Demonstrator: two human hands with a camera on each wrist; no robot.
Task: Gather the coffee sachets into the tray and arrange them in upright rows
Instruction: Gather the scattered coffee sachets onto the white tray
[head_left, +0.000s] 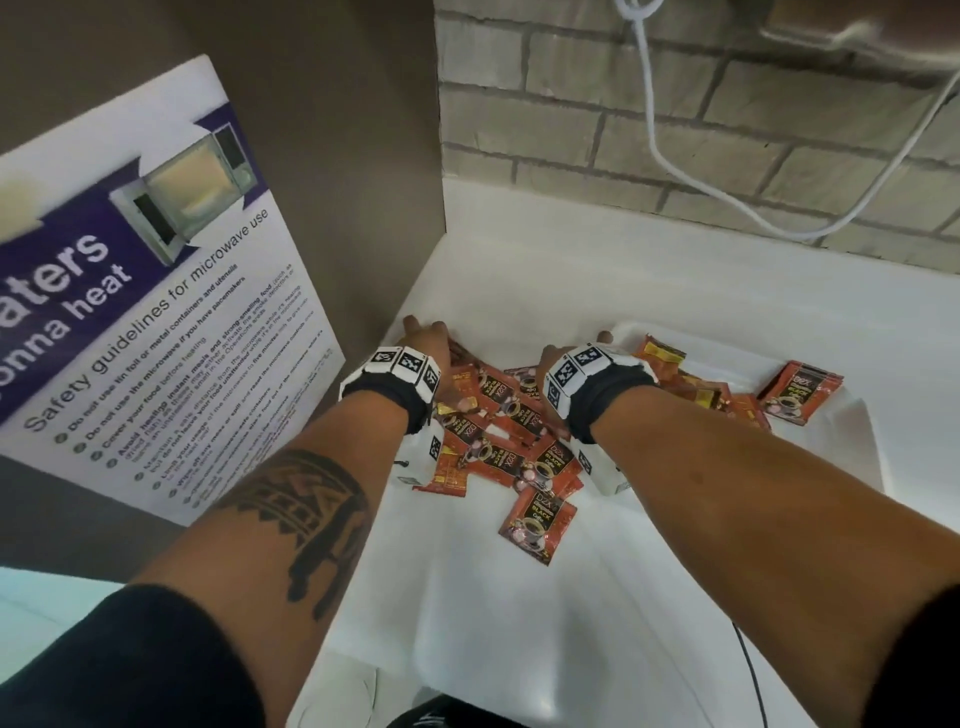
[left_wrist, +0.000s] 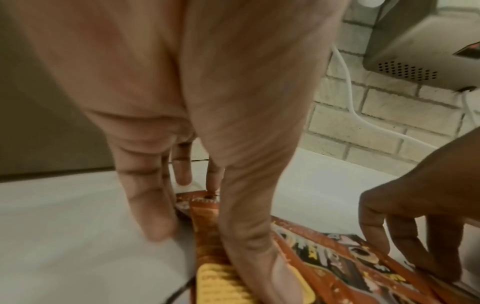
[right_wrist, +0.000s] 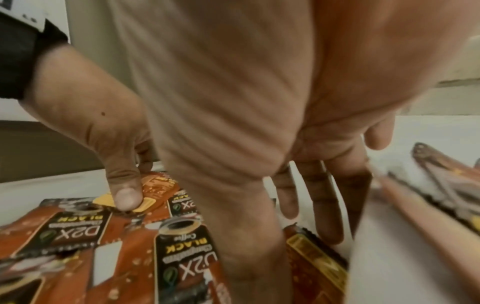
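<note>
Several red-orange coffee sachets lie scattered flat on the white counter between my two wrists. My left hand reaches to the pile's far left edge. Its fingers are straight, and the thumb presses on a sachet while the fingertips touch the counter. At the pile's right side, my right hand also keeps its fingers straight, with the thumb resting on a sachet. The white tray stands just right of that hand, holding several sachets, some leaning. Its wall is beside my fingers.
A microwave safety poster leans on the brown side wall at the left. The brick back wall carries a white cable. A grey appliance hangs at upper right. A thin black cable crosses the counter's near right.
</note>
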